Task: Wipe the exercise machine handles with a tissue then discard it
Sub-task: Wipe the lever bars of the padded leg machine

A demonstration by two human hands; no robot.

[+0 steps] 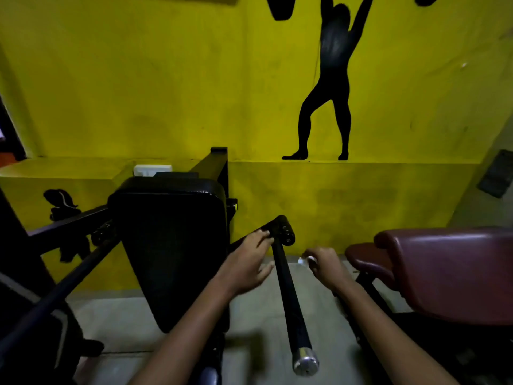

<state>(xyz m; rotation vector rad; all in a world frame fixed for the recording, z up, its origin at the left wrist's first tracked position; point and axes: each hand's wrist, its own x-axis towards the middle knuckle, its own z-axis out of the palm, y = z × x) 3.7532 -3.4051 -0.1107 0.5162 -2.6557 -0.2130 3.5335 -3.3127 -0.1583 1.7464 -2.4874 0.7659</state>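
1. Head view: the right-side handle (288,295), a black bar with a silver end cap, is the landmark. Its long axis runs from the black pivot block (282,230) by the yellow wall (138,93) down toward the camera, the cap nearest the viewer.

2. The left hand (248,262) lies just left of the handle's upper end. Its fingers are fairly straight and spread, the fingertips touching the bar near the pivot block; they do not look wrapped around it.

3. The right hand (323,263) sits just right of the handle, apart from it. Its fingers are curled and pinch a small white tissue (304,260), which pokes out on the side facing the bar.

4. So the tissue lies to the right of the handle's upper stretch, level with it, and the tissue hand is the one that must cross leftward to reach the bar. The wipe would then likely follow the long axis toward the cap.

5. Left of the handle stands the black back pad (172,245); right of it, a maroon seat (449,268). A second handle (55,295) angles away beyond the pad, well apart from both hands.
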